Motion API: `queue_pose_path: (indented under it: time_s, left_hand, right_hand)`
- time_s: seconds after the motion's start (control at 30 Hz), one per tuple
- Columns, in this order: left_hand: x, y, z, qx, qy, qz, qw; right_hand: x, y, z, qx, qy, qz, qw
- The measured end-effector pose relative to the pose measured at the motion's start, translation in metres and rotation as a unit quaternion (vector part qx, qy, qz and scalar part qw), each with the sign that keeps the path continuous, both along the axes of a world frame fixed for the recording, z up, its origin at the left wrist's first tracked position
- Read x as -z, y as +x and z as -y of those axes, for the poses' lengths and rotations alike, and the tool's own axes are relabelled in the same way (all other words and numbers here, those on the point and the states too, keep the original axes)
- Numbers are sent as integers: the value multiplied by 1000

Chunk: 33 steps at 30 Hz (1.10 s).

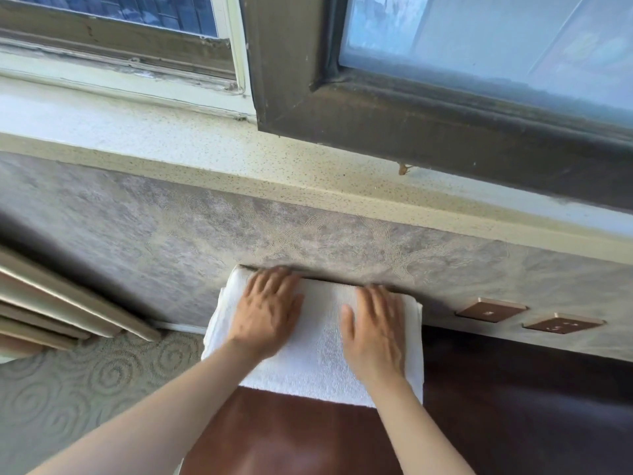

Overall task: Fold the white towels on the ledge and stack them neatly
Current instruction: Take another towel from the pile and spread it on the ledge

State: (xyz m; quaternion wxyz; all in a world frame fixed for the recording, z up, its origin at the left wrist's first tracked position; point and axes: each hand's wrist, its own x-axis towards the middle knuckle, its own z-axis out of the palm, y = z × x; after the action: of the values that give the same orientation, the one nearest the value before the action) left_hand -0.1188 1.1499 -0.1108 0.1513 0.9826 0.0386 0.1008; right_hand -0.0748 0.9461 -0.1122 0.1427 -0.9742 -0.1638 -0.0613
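With both palms flat, fingers straight, left hand and right hand press the folded towel directly beneath them, long axis spanning hand-to-hand.

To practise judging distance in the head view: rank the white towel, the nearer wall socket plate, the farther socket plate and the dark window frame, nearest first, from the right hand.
1. White towel: under the right hand.
2. Nearer socket plate: to its right.
3. Farther socket plate: further right.
4. Dark window frame: above, beyond the sill.
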Motion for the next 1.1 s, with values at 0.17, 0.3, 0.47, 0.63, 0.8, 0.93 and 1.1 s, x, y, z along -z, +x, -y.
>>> queue_pose_path:
  time_s: [0.17,0.3,0.47,0.63,0.8,0.93,1.1]
  left_hand:
    - [20,-36,16,85,47,-58,994]
    - [23,-41,-35,20,61,-118,991]
    - [13,-40,4,46,43,-86,994]
    - [19,-38,7,47,49,-138,988]
    - [14,-44,-30,-43,28,-185,981]
    - [-21,-48,-14,-72,42,-155,984]
    - [-99,-49,17,-85,31,-83,992]
  right_hand:
    - [18,-11,25,-105,-53,-8,993]
    - [12,5,63,-19,-108,-28,994]
    - [8,-32,14,-69,-48,-24,996]
    - [16,-18,47,-62,-85,-33,994]
    - [6,-17,93,40,-109,-91,989]
    - [-32,-16,86,19,-72,-90,993]
    - [-102,-4,89,-108,2,-58,992]
